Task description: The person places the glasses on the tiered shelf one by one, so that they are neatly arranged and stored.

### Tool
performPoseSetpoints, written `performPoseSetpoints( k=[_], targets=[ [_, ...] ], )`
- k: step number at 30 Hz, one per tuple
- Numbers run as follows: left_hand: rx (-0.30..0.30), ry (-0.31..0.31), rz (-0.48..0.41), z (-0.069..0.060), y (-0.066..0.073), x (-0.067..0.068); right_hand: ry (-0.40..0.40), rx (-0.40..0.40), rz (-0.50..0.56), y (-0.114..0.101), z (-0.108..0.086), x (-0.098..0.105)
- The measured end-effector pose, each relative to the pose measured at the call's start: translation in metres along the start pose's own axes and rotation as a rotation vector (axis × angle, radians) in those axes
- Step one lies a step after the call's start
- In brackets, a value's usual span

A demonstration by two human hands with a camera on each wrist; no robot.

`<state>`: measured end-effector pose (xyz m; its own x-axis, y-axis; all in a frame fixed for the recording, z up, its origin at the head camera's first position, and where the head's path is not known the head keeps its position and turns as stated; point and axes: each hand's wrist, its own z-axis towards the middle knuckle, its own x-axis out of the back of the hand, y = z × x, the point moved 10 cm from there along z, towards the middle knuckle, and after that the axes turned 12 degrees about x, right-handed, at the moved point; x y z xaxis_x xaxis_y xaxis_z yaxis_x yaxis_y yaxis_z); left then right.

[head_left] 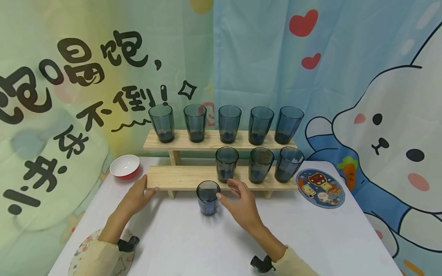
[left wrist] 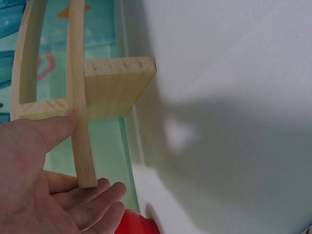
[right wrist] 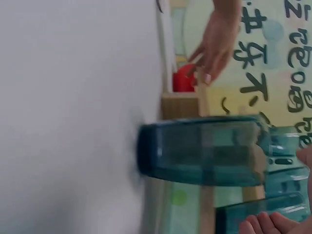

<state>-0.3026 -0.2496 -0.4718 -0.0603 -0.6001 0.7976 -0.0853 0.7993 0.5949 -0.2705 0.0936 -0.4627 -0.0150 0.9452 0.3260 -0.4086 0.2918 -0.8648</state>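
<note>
A blue-tinted drinking glass [head_left: 208,197] stands upright on the table in front of the lower shelf. My right hand [head_left: 241,205] is beside it, thumb at the rim and the other fingers spread apart on its right. In the right wrist view the glass [right wrist: 200,152] lies sideways across the picture, several curled fingertips below it. My left hand [head_left: 136,195] grips the left end of the wooden two-tier rack [head_left: 172,177]. In the left wrist view, its thumb [left wrist: 61,130] presses one face of the board [left wrist: 80,146], the fingers on the other side.
Three matching glasses [head_left: 261,165] stand on the right part of the lower shelf, several more [head_left: 229,124] along the upper one. A red-and-white bowl [head_left: 125,166] is at the back left. A round blue mat [head_left: 320,188] lies right, a patterned mat [head_left: 88,249] at front left.
</note>
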Motion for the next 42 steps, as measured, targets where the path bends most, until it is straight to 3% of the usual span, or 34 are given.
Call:
performPoseSetpoints(
  k=[5,9,20,27,42],
  targets=[
    [-0.004,0.005,-0.002,0.001,-0.002,0.001,-0.131,-0.034,0.000,0.009,-0.005,-0.029],
    [-0.028,0.023,-0.013,0.002,-0.003,0.000,-0.181,-0.025,-0.018,0.012,-0.005,-0.043],
    [-0.020,0.017,-0.018,0.003,-0.002,-0.001,-0.156,0.037,-0.067,0.017,-0.002,-0.054],
    [-0.046,0.035,-0.020,0.003,-0.002,0.000,-0.150,0.032,-0.029,0.018,-0.001,-0.054],
    [-0.037,0.029,-0.013,0.002,-0.001,0.000,-0.241,0.045,0.106,0.012,-0.009,-0.060]
  ],
)
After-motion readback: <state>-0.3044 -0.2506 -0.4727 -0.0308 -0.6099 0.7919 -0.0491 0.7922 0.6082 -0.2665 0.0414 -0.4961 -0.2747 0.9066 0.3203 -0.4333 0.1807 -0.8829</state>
